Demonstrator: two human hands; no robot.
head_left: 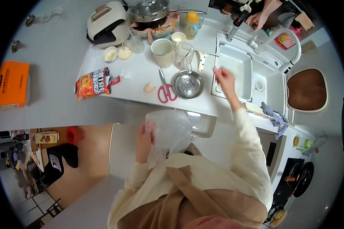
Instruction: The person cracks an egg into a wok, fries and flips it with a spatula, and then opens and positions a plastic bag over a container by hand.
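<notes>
My left hand is closed on the edge of a clear plastic bag, which hangs in front of the counter edge. Over the left rim of the white sink, my right hand is raised with its fingers curled together. Whatever might be in those fingers is too small to make out. To its left on the counter stand a steel bowl and red-handled scissors. A piece of eggshell lies beside the scissors. A spotted handle rests by the sink.
Behind the bowl are a glass pitcher and a pale cup. An orange snack bag lies farther left, below a white appliance. A lidded pan stands at the back. A blue cloth hangs at the right.
</notes>
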